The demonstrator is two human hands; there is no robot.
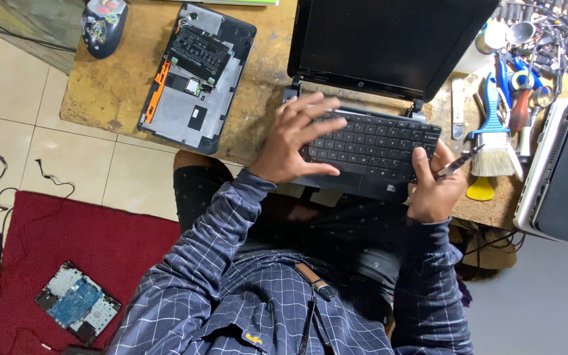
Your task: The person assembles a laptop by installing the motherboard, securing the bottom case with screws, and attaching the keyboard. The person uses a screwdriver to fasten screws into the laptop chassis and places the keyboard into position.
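Two hands on one small black laptop (369, 141) here, sitting at the near edge of the worn wooden surface (119, 85) with its front lip hanging a bit over that edge. Lid is up, screen dark.

Left hand (294, 141) is spread wide, loose, fingertips resting on the left side of the keyboard, not clenched on anything. Right hand (435, 187) is at the laptop's front right corner with its grip closed around a thin metal tool (458, 162), looks like tweezers or a pry pick, can't tell which, and the thumb seems to press the palmrest too.

Handling-wise, I'd guess this thing is light and the plastic shell is stiff but a bit brittle around the clips. The keyboard deck probably flexes and the hinges are the weak spot, so I'd hold it by the base sides or front corners, never by the screen.

Other stuff around: an opened laptop bottom case (195, 75) with its insides showing toward the far left part of the surface, a mouse (103, 23) at the far left corner, a blue-handled brush (492, 131) just right of the laptop, a heap of tools (540, 39) at the far right corner, and a closed laptop (560, 177) at the right edge. A bare circuit board (77, 302) lies on a red mat (100, 243) on the floor.
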